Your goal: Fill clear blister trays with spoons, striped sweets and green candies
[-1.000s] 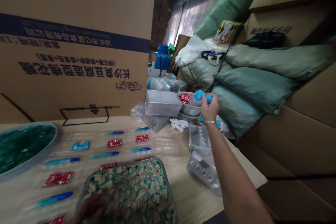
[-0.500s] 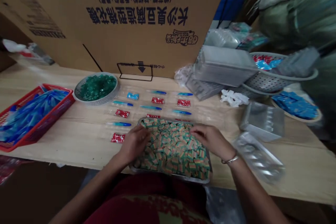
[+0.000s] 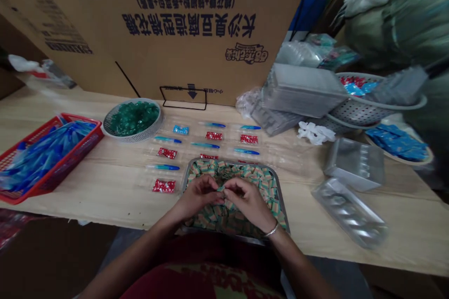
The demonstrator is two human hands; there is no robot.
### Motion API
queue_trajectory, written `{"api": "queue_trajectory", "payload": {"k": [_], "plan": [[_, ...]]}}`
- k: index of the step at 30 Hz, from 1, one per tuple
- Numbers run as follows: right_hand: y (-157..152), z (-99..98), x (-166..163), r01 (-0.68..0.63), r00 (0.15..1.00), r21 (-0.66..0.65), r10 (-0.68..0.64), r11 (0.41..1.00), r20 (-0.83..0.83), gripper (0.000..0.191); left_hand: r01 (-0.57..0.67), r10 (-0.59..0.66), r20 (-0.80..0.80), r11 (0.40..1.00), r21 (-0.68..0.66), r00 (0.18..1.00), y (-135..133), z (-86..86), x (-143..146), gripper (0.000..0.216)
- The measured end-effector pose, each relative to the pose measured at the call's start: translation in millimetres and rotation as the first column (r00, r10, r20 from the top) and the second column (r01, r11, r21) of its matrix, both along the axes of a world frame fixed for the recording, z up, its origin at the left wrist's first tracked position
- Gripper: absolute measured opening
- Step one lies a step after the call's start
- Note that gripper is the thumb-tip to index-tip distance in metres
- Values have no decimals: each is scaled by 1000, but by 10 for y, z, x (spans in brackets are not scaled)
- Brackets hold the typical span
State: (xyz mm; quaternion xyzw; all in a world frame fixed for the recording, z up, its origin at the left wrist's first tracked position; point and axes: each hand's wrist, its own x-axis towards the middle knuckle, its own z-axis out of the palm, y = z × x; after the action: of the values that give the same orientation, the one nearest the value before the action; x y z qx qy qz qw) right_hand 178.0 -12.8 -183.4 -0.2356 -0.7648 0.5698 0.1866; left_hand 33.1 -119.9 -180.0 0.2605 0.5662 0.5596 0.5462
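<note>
While the left hand [image 3: 199, 195] and the right hand [image 3: 249, 201] meet low over a rectangular steel tray [image 3: 229, 162] heaped with small rainbow-striped sweets [image 3: 252, 175], their fingertips [image 3: 213, 190] draw together in a narrow pinch around a small blue-green piece [image 3: 220, 188], too small to make out in detail. The piece sits between the hands, just above the middle of the tray, and a thin silver bracelet [image 3: 271, 231] circles the right wrist. The tray lies at the near edge of a pale wooden table [image 3: 115, 203]. Just beyond it, clear plastic blister trays [image 3: 185, 154] carry rows of slim blue-and-clear sticks [image 3: 164, 167], red foil packets [image 3: 163, 186] and a small blue packet [image 3: 180, 130]. To the left, a red plastic basket [image 3: 79, 138] holds a pile of long blue packs [image 3: 45, 154], beside a round grey perforated tray [image 3: 150, 126] filled with green wrapped sweets [image 3: 133, 118]. To the right, a stack of clear plastic trays [image 3: 303, 89] stands near a crumpled white glove-like bundle [image 3: 315, 133], a white perforated colander [image 3: 354, 112] holding red and blue packets [image 3: 356, 85], and a round tray of blue packets [image 3: 398, 144]. Two clear moulded plastic inserts [image 3: 352, 212] lie on the table's right side, and a large brown cardboard carton [image 3: 182, 56] with dark printed Chinese characters stands upright behind everything.
</note>
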Motion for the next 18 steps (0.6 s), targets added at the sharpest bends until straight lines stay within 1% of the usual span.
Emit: {"api": "queue_trajectory", "payload": {"k": [2, 3, 6, 7, 8, 9, 11, 13, 14, 18], "plan": [[-57, -37, -27, 21, 1000, -15, -21, 1000, -22, 12, -41, 45, 107, 998, -41, 993, -14, -20, 20, 36], [-81, -43, -22, 27, 999, 7, -27, 1000, -30, 12, -61, 67, 132, 997, -51, 989, -20, -32, 31, 36], [-145, -35, 35, 27, 997, 171, -15, 985, -69, 8, -100, 110, 180, 993, -63, 977, -36, -63, 70, 37], [-163, -33, 57, 27, 996, 211, -9, 977, -88, 7, -100, 112, 198, 992, -74, 974, -37, -70, 84, 37], [-177, -37, 75, 38, 994, 223, -14, 974, -108, 5, -95, 111, 211, 992, -87, 971, -36, -76, 97, 37], [-186, -46, 90, 61, 991, 206, -35, 977, -126, 4, -89, 108, 213, 991, -99, 971, -31, -79, 108, 36], [-188, -79, 110, 111, 986, 109, -96, 988, -136, 3, -94, 113, 177, 989, -114, 978, -17, -79, 122, 36], [-177, -116, 117, 131, 985, 19, -128, 991, -117, 6, -105, 119, 119, 988, -113, 986, -4, -70, 126, 34], [-171, -129, 118, 130, 986, 1, -129, 992, -109, 7, -103, 113, 98, 989, -109, 989, -2, -63, 125, 33], [-173, -141, 100, 133, 987, 51, -127, 990, -101, 8, -27, 35, 102, 996, -82, 994, -26, -33, 121, 30]]}}
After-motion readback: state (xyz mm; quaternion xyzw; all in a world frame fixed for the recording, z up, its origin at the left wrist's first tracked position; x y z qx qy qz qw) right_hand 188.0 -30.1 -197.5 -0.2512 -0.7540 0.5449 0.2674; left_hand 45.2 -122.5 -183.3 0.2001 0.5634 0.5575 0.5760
